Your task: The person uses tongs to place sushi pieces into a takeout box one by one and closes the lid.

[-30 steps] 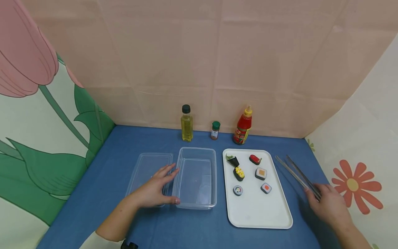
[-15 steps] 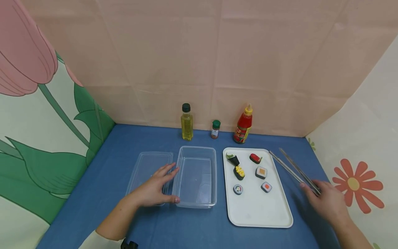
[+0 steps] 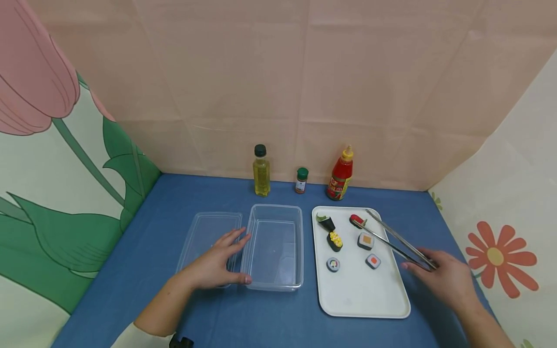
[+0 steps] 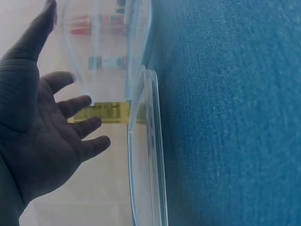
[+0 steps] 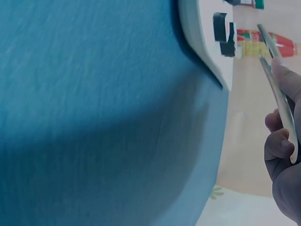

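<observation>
In the head view, my right hand (image 3: 448, 280) grips metal tongs (image 3: 402, 246), their two arms spread apart. The tips reach over the upper right of a white tray (image 3: 361, 299), around the red-topped sushi piece (image 3: 357, 220); whether they touch it I cannot tell. Also on the tray lie an orange-centred square roll (image 3: 373, 261), a yellow-centred one (image 3: 365, 241), a round roll (image 3: 333, 265), a corn-topped piece (image 3: 335, 241) and a dark cone roll (image 3: 325, 223). My left hand (image 3: 222, 263), fingers spread, is at the left side of a clear plastic box (image 3: 274, 285), above its lid (image 3: 204, 232).
Behind the box and tray stand an oil bottle (image 3: 261, 176), a small green-capped jar (image 3: 301, 181) and a red sauce bottle (image 3: 340, 176). Blue cloth (image 3: 261, 319) covers the table. A beige curtain (image 3: 243, 87) hangs at the back.
My right hand has carried the tongs leftward, from beside the tray to over its upper right, with their arms spread wider. The left hand and the box have stayed put.
</observation>
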A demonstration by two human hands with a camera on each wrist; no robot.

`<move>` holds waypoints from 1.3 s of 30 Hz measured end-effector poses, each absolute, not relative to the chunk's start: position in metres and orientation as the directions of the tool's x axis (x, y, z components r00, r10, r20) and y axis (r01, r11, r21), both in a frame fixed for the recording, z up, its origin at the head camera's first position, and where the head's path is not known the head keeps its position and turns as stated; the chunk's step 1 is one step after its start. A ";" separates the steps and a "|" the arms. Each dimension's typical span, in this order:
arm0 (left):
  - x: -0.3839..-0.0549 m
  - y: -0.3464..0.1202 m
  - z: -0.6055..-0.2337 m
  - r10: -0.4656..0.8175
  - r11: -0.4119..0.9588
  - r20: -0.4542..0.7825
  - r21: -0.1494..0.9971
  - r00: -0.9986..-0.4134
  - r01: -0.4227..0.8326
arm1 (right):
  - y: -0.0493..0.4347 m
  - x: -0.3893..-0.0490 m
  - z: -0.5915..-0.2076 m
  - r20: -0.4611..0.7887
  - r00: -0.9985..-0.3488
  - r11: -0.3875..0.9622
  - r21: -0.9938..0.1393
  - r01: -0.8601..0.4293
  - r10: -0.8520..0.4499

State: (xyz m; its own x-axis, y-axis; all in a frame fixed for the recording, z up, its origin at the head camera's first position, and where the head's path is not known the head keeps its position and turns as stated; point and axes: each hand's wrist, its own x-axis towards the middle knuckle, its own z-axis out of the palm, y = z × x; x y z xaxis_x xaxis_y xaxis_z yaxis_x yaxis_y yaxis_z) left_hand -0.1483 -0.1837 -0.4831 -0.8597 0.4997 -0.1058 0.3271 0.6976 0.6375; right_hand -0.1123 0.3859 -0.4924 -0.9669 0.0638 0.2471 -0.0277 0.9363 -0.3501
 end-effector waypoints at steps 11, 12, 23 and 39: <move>-0.148 -0.184 -0.482 0.499 0.690 -0.110 0.650 -0.860 0.317 | 0.366 -0.119 -0.484 0.290 -0.954 0.936 -0.308 -0.171 -0.079; -0.148 -0.184 -0.482 0.498 0.692 -0.110 0.649 -0.860 0.317 | 0.364 -0.120 -0.483 0.294 -0.951 0.935 -0.303 -0.186 -0.094; -0.147 -0.183 -0.483 0.501 0.683 -0.094 0.653 -0.860 0.327 | 0.345 -0.134 -0.479 0.296 -0.939 0.909 -0.317 -0.270 -0.176; -0.148 -0.184 -0.486 0.500 0.684 -0.113 0.659 -0.858 0.313 | 0.331 -0.151 -0.476 0.147 -0.970 0.914 -0.331 -0.235 -0.196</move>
State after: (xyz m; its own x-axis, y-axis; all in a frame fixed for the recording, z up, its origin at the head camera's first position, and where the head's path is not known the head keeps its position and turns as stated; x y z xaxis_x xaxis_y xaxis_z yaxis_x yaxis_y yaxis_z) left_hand -0.1483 -0.1836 -0.4857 -0.8584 0.5004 -0.1126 0.3126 0.6844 0.6587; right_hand -0.1508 0.3308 -0.4755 -0.9696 -0.1960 0.1467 -0.2348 0.9139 -0.3311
